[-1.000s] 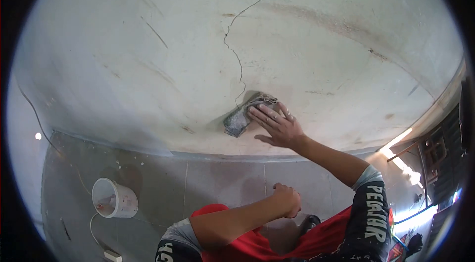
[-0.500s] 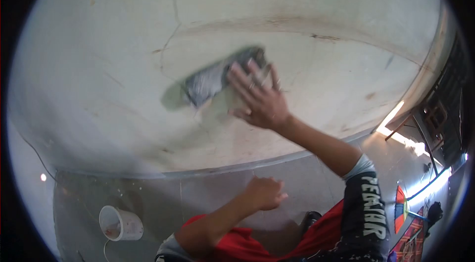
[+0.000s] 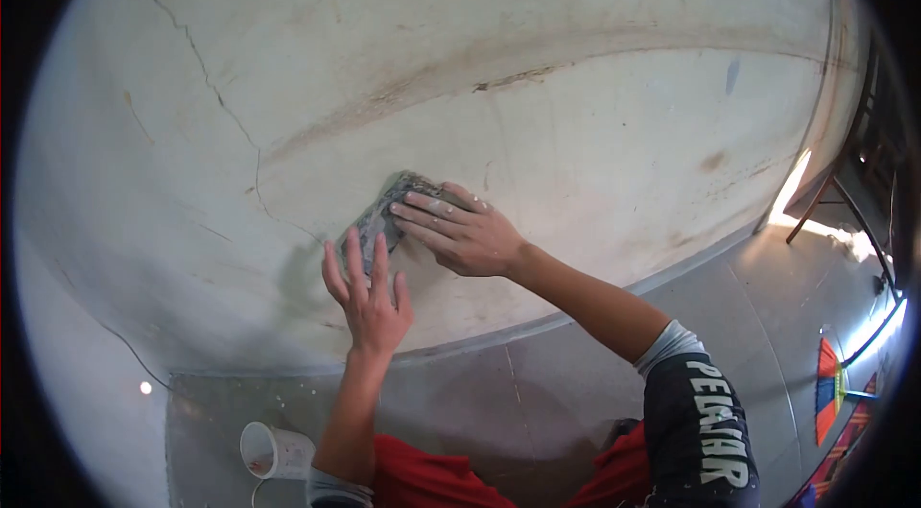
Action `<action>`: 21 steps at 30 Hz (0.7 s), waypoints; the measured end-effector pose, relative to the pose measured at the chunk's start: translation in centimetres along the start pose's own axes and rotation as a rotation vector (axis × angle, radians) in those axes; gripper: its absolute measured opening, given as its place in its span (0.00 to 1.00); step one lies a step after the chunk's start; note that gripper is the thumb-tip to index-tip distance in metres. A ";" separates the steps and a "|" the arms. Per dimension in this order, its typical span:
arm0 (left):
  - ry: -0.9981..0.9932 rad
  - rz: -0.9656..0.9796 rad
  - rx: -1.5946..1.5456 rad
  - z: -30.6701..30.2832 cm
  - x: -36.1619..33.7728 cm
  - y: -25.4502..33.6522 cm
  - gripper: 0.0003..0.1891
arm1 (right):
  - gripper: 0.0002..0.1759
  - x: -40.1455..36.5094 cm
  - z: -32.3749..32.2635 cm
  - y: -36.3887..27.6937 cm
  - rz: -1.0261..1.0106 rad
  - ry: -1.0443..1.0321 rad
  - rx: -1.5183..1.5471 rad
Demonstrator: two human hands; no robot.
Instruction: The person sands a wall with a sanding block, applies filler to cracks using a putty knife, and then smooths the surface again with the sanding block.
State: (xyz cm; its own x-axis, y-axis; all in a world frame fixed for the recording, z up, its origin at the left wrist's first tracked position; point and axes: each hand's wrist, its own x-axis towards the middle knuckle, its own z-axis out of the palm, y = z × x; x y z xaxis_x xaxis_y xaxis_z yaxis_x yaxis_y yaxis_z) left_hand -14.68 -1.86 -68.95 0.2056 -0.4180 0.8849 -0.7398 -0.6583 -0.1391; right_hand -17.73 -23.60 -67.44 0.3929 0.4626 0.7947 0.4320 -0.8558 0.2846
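Observation:
A dark grey block-like piece [image 3: 389,205], its surface streaked and worn, lies tilted against the pale, cracked wall [image 3: 595,143]. My right hand [image 3: 470,232] rests flat on its upper right part, fingers stretched and slightly apart, with pale specks on the fingers. At its lower left end is my left hand [image 3: 369,302], fingers spread and fingertips touching or very near the piece. Neither hand wraps round it. The face of the piece toward the wall is hidden.
A white bucket [image 3: 290,455] stands on the grey tiled floor [image 3: 566,383] at the lower left. A thin cable [image 3: 125,343] hangs at the left wall. An orange and blue broom [image 3: 827,393] and dark metal legs [image 3: 815,206] are at the right.
My left hand has risen from near my lap to the lower end of the piece. My right hand and the piece sit lower in view. The view has shifted across the wall.

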 end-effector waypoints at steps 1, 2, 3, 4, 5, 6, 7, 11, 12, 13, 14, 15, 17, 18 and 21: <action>-0.155 0.125 0.152 0.5 0.1 -0.6 0.33 | 0.38 0.0 -0.2 0.3 -0.020 0.027 0.029; -0.307 0.252 0.299 1.2 0.3 -1.4 0.35 | 0.38 0.1 -0.4 0.5 -0.016 0.036 0.026; -0.302 0.260 0.298 2.1 0.1 -2.5 0.35 | 0.38 -0.1 -0.6 0.6 -0.005 0.061 0.099; -0.398 0.290 0.301 2.9 -0.2 -3.9 0.34 | 0.37 -0.2 -0.8 0.9 0.001 0.085 0.168; -0.496 0.322 0.308 3.5 0.1 -4.8 0.34 | 0.36 -0.2 -0.9 0.9 -0.021 0.182 0.260; -0.496 0.333 0.317 3.3 0.8 -5.0 0.34 | 0.36 -0.8 -1.3 1.0 -0.017 0.195 0.259; -0.571 0.349 0.309 2.8 1.5 -5.2 0.36 | 0.35 -1.3 -1.6 1.0 0.042 0.275 0.284; -0.572 0.626 0.274 1.6 3.8 -6.9 0.42 | 0.34 -7.1 1.6 1.0 0.137 0.357 0.339; -0.580 0.634 0.287 1.6 5.3 -6.4 0.42 | 0.36 -9.1 2.9 1.1 0.128 0.300 0.328; -0.575 0.702 0.277 1.2 7.9 -5.1 0.43 | 0.36 -10.9 3.4 0.9 0.132 0.315 0.338; -0.572 0.768 0.265 0.9 10.7 -3.4 0.44 | 0.36 -12.5 3.8 0.7 0.087 0.169 0.322; -0.537 0.781 0.247 1.0 13.4 -0.7 0.45 | 0.35 -13.5 4.3 0.2 0.038 0.020 0.308; -0.507 0.805 0.192 1.8 19.6 6.7 0.47 | 0.35 -14.4 5.5 -0.8 0.071 -0.057 0.255; -0.434 0.839 0.157 2.6 22.5 10.6 0.47 | 0.34 -14.6 5.8 -1.1 0.107 -0.143 0.194; -0.261 0.878 0.050 6.3 27.2 18.3 0.47 | 0.34 -14.4 6.2 -1.4 0.122 -0.178 0.149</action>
State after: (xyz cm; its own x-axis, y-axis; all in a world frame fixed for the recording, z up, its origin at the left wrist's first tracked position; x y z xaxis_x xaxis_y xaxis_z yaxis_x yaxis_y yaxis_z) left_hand -18.65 -29.21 -50.24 -0.2748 -0.9051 0.3245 -0.6711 -0.0611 -0.7389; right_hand -19.00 -27.65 -82.58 0.5806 0.4026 0.7077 0.4818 -0.8705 0.0999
